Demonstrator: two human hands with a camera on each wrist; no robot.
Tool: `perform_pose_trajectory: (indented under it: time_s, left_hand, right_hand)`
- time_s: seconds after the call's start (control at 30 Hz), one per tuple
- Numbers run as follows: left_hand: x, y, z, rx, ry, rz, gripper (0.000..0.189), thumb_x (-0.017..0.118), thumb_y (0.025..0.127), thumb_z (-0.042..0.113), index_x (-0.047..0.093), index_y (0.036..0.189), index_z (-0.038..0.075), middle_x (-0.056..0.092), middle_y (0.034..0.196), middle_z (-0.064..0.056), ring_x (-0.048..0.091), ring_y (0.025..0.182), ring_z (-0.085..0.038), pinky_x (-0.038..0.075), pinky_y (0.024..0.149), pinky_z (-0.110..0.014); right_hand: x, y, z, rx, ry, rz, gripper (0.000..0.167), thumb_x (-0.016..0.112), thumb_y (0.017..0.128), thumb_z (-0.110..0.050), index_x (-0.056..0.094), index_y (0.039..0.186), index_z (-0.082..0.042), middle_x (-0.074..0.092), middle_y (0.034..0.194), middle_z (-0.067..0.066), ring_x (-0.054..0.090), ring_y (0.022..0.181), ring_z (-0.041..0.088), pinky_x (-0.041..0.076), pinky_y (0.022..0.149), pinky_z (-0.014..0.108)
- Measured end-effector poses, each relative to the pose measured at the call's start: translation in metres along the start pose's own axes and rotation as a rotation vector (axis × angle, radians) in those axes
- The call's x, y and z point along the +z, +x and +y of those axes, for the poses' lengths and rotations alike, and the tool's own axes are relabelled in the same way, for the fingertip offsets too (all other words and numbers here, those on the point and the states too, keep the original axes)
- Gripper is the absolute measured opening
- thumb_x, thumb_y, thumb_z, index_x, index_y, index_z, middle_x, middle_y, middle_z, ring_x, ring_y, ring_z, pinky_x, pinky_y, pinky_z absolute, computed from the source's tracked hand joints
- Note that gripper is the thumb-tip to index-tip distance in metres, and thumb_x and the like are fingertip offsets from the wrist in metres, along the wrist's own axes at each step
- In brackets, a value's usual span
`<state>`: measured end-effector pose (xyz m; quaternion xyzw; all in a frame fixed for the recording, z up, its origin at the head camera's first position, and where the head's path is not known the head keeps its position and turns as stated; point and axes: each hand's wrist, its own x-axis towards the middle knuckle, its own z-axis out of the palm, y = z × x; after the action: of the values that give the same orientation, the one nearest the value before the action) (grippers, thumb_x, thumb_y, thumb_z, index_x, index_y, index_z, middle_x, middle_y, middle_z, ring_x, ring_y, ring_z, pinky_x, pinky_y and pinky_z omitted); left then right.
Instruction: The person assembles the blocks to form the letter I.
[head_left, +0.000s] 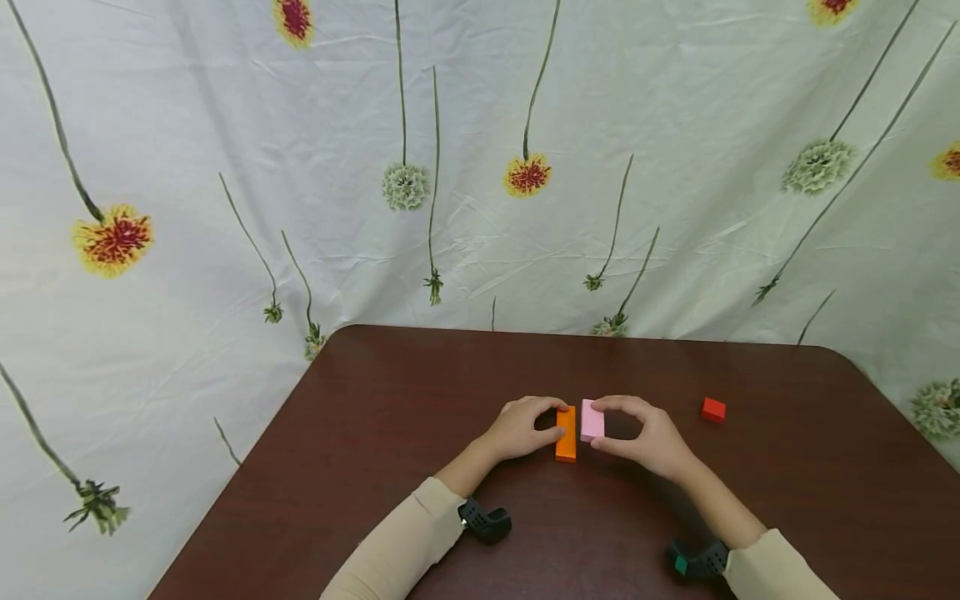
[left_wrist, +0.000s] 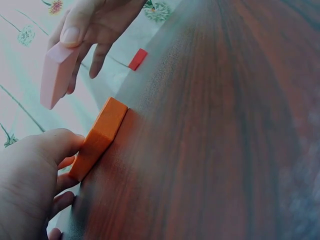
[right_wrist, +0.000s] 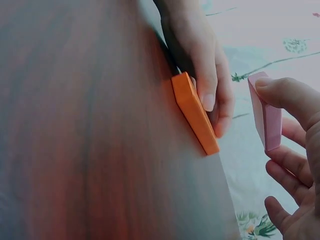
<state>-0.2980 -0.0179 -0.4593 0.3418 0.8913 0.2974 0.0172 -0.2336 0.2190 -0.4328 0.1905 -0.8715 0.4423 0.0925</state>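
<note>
An orange block (head_left: 566, 447) lies flat on the brown table, and my left hand (head_left: 517, 429) holds it at its left side between thumb and fingers. In the left wrist view the thumb presses one edge of the orange block (left_wrist: 102, 132) while the other fingers are partly hidden behind it. My right hand (head_left: 660, 442) pinches a pink block (head_left: 589, 427) by its ends, just right of the orange one with a narrow gap between. The right wrist view has the pink block (right_wrist: 270, 117) raised off the tabletop, thumb on one end and fingertips at the other.
A small red block (head_left: 713, 409) sits on the table (head_left: 420, 375) to the right of my right hand. Behind the table hangs a white cloth (head_left: 480, 242) with flower prints. Dark bands (head_left: 486, 522) are on both wrists.
</note>
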Motion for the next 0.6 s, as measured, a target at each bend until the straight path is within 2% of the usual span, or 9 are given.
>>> perform_pose_trajectory:
  time_s: [0.2,0.3,0.43,0.6]
  left_hand:
    - [0.001,0.000,0.000,0.005,-0.003,0.002,0.040,0.060,0.095,0.034,0.059,0.131,0.017,0.058,0.134,0.001,0.049,0.126,-0.023,0.030,0.106,-0.051]
    - [0.001,0.000,-0.001,0.006,-0.008,0.006,0.039,0.060,0.095,0.033,0.060,0.131,0.017,0.059,0.134,0.001,0.049,0.125,-0.023,0.030,0.106,-0.052]
    - [0.000,0.000,0.000,0.003,-0.010,0.004,0.039,0.060,0.096,0.034,0.060,0.131,0.017,0.059,0.133,0.001,0.049,0.126,-0.023,0.030,0.106,-0.052]
    - [0.001,0.000,0.000,0.009,-0.011,0.007,0.039,0.060,0.096,0.032,0.060,0.131,0.017,0.059,0.133,0.002,0.049,0.126,-0.022,0.030,0.105,-0.052]
  right_hand:
    - [0.005,-0.005,-0.005,-0.034,0.008,0.017,0.047,0.085,0.075,-0.027,0.069,0.119,-0.019,0.064,0.123,0.001,0.054,0.115,0.026,0.042,0.096,0.056]
    - [0.007,-0.008,-0.016,-0.060,0.007,0.027,0.047,0.086,0.074,-0.018,0.070,0.117,-0.013,0.065,0.121,0.005,0.055,0.113,0.028,0.044,0.094,0.056]
    - [0.012,-0.011,-0.018,-0.098,-0.005,0.034,0.047,0.087,0.073,-0.015,0.070,0.116,-0.012,0.066,0.119,0.004,0.056,0.112,0.025,0.046,0.093,0.051]
    - [0.017,-0.014,-0.014,-0.122,-0.002,0.021,0.047,0.087,0.073,-0.027,0.071,0.117,-0.022,0.065,0.118,-0.007,0.056,0.112,0.016,0.047,0.092,0.043]
